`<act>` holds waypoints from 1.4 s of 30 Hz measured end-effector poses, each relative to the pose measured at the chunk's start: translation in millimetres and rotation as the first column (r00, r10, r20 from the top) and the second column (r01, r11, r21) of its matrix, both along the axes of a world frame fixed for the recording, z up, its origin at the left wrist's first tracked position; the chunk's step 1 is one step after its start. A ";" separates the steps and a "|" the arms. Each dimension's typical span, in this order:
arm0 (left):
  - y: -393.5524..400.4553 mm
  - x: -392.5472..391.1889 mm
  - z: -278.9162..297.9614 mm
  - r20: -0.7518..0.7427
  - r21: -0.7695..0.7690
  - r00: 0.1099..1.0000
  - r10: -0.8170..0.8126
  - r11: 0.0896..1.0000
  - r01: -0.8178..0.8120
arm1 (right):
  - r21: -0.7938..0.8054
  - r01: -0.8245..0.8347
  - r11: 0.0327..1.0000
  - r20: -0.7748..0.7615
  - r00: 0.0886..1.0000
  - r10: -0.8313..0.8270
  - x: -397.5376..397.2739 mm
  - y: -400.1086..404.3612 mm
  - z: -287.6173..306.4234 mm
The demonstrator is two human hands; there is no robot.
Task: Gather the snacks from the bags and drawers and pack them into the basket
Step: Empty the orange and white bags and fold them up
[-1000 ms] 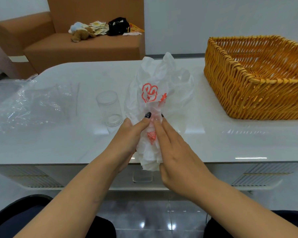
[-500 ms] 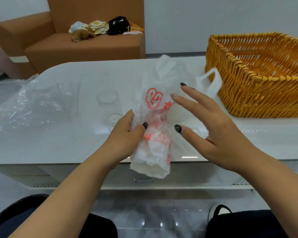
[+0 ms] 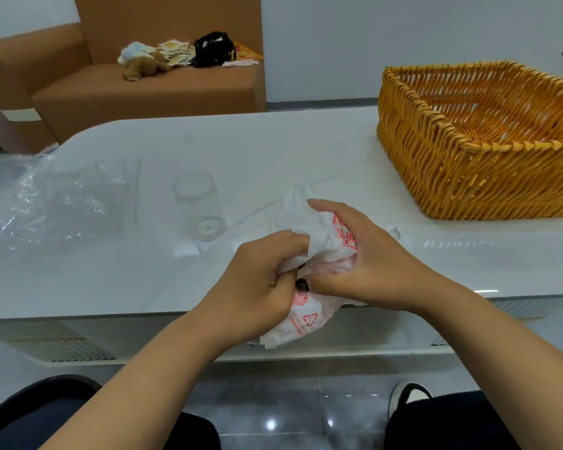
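Note:
A white plastic bag with red print (image 3: 306,316) is crumpled at the near edge of the white table (image 3: 273,151), its lower end hanging over the edge. My left hand (image 3: 257,287) grips the bag from the left. My right hand (image 3: 364,261) curls over its top from the right, squeezing it down. The woven orange basket (image 3: 452,177) stands at the right of the table and looks empty. No snack is visible.
A clear glass jar (image 3: 200,206) stands left of the bag. A clear crumpled plastic sheet (image 3: 46,203) lies at the table's left end. A brown sofa (image 3: 143,89) with a plush toy and small items is behind the table. A shelf runs under the tabletop.
The bag stood tall between my hands; my right hand let go and spread open, then came back down onto the bag, which is now squashed low against the table edge.

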State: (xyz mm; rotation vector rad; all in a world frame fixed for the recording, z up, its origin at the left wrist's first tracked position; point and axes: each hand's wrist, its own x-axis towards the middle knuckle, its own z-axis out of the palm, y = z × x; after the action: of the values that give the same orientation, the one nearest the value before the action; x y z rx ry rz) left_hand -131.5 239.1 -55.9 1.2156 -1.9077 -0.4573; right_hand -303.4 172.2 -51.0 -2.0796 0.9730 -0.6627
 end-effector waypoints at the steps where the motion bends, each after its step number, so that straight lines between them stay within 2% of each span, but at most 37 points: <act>1: 0.7 -1.2 1.7 -0.069 -0.026 0.997 0.029 0.999 -0.031 | 0.050 0.005 0.999 0.074 0.997 -0.009 2.5 0.8 1.6; 3: 2.5 -2.8 4.4 -0.213 -0.044 0.973 0.086 0.994 -0.098 | 0.137 0.010 0.990 0.208 0.977 -0.039 6.8 2.8 5.3; 6: 4.2 -5.7 8.7 -0.385 0.003 0.914 0.128 0.990 -0.138 | 0.216 -0.014 0.976 0.313 0.948 -0.055 10.4 5.6 11.0; 10: 0.6 0.4 8.8 -0.304 -0.031 0.929 0.210 0.973 -0.230 | 0.373 -0.045 0.927 0.442 0.887 -0.135 11.5 4.5 13.9; 13: -2.6 8.5 10.4 -0.324 0.102 0.905 0.275 0.961 -0.256 | 0.544 -0.166 0.822 0.555 0.806 -0.204 11.1 2.9 15.1; 15: -5.4 14.2 11.8 -0.460 0.277 0.846 0.270 0.949 -0.152 | 0.601 -0.260 0.756 0.608 0.763 -0.220 10.9 4.8 16.8; 17: -6.3 18.9 11.6 -0.593 0.428 0.769 0.240 0.903 0.048 | 0.627 -0.325 0.708 0.652 0.717 -0.248 11.1 6.3 17.6; 19: -4.8 16.7 12.5 -0.654 0.501 0.725 0.214 0.841 0.204 | 0.644 -0.344 0.683 0.667 0.689 -0.281 10.6 7.2 19.3; 22: -0.7 10.0 14.2 -0.745 0.520 0.637 0.198 0.771 0.369 | 0.645 -0.306 0.700 0.649 0.703 -0.290 8.7 7.2 22.8; 27: -4.7 12.6 14.2 -0.847 0.481 0.498 0.189 0.671 0.564 | 0.552 -0.123 0.825 0.617 0.725 -0.305 5.3 6.5 25.7; 31: -8.1 10.6 12.0 -0.897 0.419 0.397 0.196 0.665 0.618 | 0.521 -0.014 0.854 0.647 0.658 -0.384 6.6 8.0 24.1; 34: -11.4 10.3 14.2 -0.898 0.398 0.419 0.134 0.655 0.642 | 0.544 -0.004 0.839 0.670 0.604 -0.432 9.0 9.5 23.7; 37: -12.3 9.7 18.0 -0.837 0.445 0.542 0.077 0.671 0.592 | 0.621 -0.072 0.780 0.677 0.551 -0.488 10.3 9.5 21.0; 39: -12.1 9.5 14.9 -0.810 0.478 0.581 0.085 0.669 0.569 | 0.677 -0.128 0.725 0.668 0.521 -0.532 10.7 8.4 18.3; 42: -11.4 11.6 8.8 -0.786 0.554 0.604 0.133 0.586 0.592 | 0.708 -0.140 0.693 0.655 0.496 -0.570 8.3 6.1 14.9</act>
State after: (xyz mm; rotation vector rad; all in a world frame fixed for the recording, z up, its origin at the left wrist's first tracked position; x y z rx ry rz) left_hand -119.9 227.7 -47.0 0.9249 -1.0496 -1.8442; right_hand -295.1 178.3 -36.1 -0.7096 0.7155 -1.1090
